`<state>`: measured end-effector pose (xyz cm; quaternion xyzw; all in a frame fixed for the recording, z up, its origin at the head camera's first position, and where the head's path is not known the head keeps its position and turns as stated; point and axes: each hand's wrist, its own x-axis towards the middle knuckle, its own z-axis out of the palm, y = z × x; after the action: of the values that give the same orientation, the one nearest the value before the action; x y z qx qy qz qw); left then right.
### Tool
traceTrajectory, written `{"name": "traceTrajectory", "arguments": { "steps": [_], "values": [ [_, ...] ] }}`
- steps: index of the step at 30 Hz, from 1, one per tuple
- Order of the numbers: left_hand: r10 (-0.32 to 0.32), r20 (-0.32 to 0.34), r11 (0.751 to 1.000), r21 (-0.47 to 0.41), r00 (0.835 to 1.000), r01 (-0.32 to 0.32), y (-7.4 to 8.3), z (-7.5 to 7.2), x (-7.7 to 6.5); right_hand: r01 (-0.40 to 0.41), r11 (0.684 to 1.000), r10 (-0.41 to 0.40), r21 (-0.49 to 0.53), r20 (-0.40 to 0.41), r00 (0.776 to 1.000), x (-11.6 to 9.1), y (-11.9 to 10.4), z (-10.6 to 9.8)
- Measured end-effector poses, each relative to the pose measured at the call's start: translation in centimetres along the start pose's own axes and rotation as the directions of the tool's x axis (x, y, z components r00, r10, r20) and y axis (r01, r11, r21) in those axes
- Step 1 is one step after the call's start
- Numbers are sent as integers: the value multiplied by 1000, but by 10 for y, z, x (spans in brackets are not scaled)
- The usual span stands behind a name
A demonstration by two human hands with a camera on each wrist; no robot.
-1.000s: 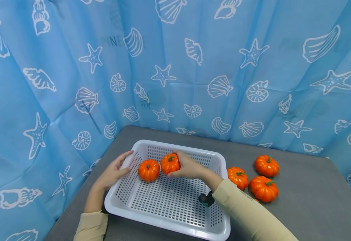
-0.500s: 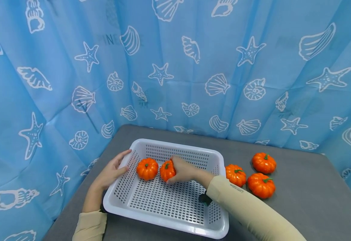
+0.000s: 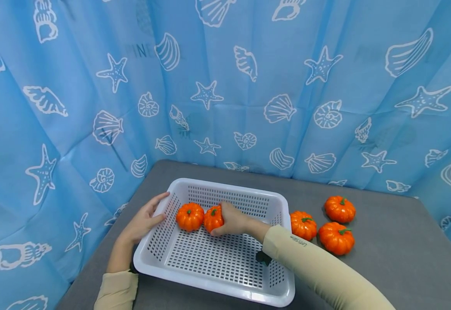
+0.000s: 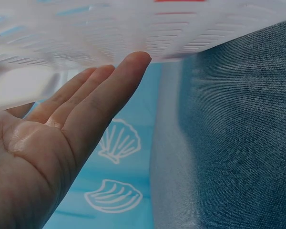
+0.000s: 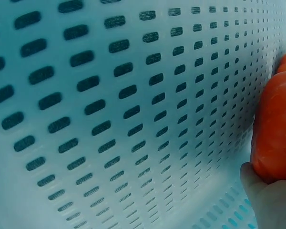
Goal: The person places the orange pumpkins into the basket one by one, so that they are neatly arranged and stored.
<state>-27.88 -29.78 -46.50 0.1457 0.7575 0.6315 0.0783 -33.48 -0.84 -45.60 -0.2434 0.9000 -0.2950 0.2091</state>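
Note:
Inside the white slotted plastic basket (image 3: 210, 284), my right hand (image 3: 234, 220) grips a small orange pumpkin (image 3: 213, 218) with a green stem. Its thumb lies on the near side, its other fingers reach over the far side. In the right wrist view the thumb presses low on the held pumpkin (image 5: 275, 129), close over the basket floor. A second pumpkin (image 3: 190, 217) sits just left of it, by the basket's left wall. At that wall's outside, my left hand (image 3: 143, 221) rests with straight fingers. The left wrist view shows these fingers extended along the basket's slotted side (image 4: 157, 33).
To the right of the basket, three more orange pumpkins rest on the grey table (image 3: 396, 245): one by the rim (image 3: 303, 225), a far one (image 3: 339, 209) and a nearer one (image 3: 336, 239). A blue seashell-print curtain (image 3: 225, 120) hangs behind and at the left.
My right hand has lowered the pumpkin into the basket and shifted it slightly left, closer to the other pumpkin. The left hand stays at the basket's side.

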Motion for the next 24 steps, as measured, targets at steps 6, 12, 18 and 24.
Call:
{"name": "traceTrajectory", "arguments": {
  "steps": [6, 12, 18, 24],
  "values": [
    [-11, -4, 1000, -11, 1000, 11, 3, 1, -1, -8, 1000, 8, 7, -9, 1000, 0, 0, 1],
    [-8, 1, 1000, -13, 1000, 8, 1, 1, -1, -23, 1000, 23, -6, -12, 1000, -1, 1, 2],
    [-9, -3, 1000, -6, 1000, 9, 1, 1, 0, -90, 995, 90, -30, -13, 996, -3, 0, 4],
    [-18, -10, 1000, 5, 1000, 18, 1, 1, 0, -190, 969, 185, -159, -41, 982, -5, -4, 6]
  ]
}}
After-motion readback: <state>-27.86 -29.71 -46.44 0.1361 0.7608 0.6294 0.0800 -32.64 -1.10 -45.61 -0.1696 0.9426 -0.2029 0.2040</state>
